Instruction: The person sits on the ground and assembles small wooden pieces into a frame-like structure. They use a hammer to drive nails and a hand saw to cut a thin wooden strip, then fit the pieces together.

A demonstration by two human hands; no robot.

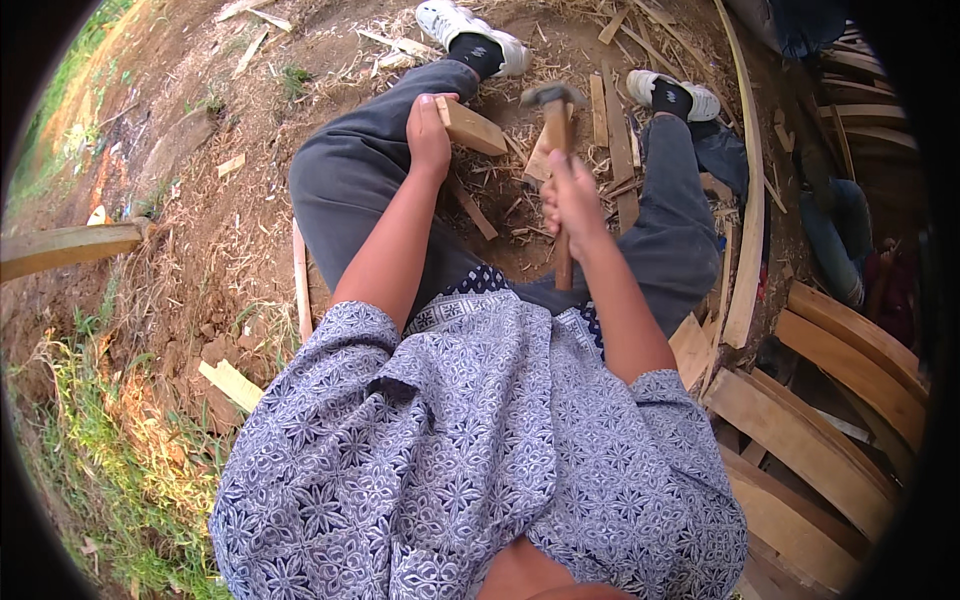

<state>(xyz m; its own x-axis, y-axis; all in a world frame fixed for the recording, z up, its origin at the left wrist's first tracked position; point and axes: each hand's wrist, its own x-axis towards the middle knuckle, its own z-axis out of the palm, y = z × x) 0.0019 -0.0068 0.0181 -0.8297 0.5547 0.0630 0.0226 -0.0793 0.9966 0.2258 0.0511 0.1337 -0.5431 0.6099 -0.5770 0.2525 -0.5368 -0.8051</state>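
Note:
My left hand is closed round the near end of a short wooden block, held beside my left knee. The block tilts toward the middle, its cut end facing up. My right hand grips the wooden handle of a hammer, slightly blurred. The metal head stands up at the far end of the handle, apart from the block. Behind the handle a flat piece of wood lies on the ground between my legs.
Wood shavings and offcuts litter the brown soil. A long curved plank runs along my right side, with several stacked boards beyond it. A beam juts in from the left. Another person's leg shows at far right.

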